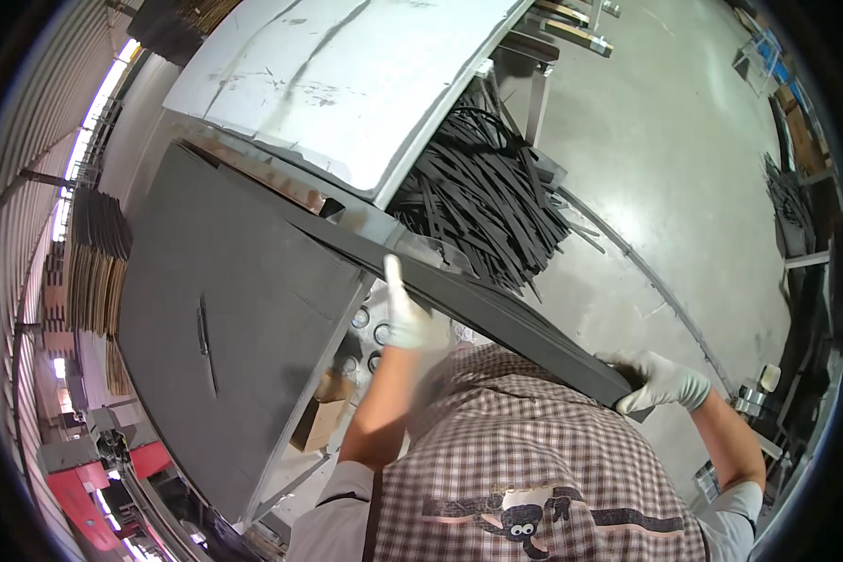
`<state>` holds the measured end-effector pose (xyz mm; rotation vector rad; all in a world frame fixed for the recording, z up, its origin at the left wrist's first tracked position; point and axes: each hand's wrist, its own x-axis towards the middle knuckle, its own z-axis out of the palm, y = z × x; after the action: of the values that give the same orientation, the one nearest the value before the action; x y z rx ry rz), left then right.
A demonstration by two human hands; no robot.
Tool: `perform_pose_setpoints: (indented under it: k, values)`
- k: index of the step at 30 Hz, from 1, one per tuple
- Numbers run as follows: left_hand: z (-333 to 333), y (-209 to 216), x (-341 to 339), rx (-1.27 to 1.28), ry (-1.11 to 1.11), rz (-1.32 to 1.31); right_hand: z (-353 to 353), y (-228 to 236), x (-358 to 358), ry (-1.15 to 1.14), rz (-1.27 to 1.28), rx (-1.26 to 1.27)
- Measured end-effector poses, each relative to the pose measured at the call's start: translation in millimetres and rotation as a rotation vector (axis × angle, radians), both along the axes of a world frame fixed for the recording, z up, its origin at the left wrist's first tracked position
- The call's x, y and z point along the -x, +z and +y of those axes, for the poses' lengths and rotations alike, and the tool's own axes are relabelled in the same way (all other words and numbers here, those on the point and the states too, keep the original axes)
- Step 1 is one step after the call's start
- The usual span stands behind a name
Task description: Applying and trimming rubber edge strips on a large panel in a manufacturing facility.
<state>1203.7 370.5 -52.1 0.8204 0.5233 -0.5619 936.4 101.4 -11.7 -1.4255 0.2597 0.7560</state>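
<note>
A long bundle of dark grey flat strips (525, 330) slants in front of my body, from the dark sheet at its upper left to my right side. My left hand (409, 317), in a white glove, grips it toward its left part with the thumb up along its face; the other fingers are partly hidden behind it. My right hand (663, 382), also gloved, is closed round the bundle's lower right end. The strips' far left end reaches over a large dark grey sheet (239, 290), which carries a narrow dark slit or strip on its surface.
A white-topped table (347, 94) with dark smears stands ahead. Beside it, a tangled heap of black strips (487, 192) lies low. Stacked brown and black sheets (98, 267) stand at the left. A cardboard box (320, 420) sits below the dark sheet's edge, and red machinery (84, 501) lies lower left.
</note>
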Motion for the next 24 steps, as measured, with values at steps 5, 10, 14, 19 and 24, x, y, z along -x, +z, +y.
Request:
perform_pose_setpoints:
  k: [5, 10, 14, 19, 24]
  values:
    - [15, -43, -13, 0.018, -0.042, -0.088, 12, -10, -1, -0.026, -0.04, -0.01]
    - [54, -69, -58, 0.03, -0.161, -0.167, 28, -7, -49, 0.07, -0.093, 0.018]
    - [67, -52, -16, 0.055, -0.24, -0.183, 27, -3, -39, 0.033, 0.047, -0.095]
    - [95, -12, -14, -0.802, -0.249, -0.799, 34, -16, -18, 0.023, -0.026, -0.042]
    - [70, 35, -168, -1.642, -0.573, -1.836, 42, -16, -21, 0.017, -0.099, -0.056]
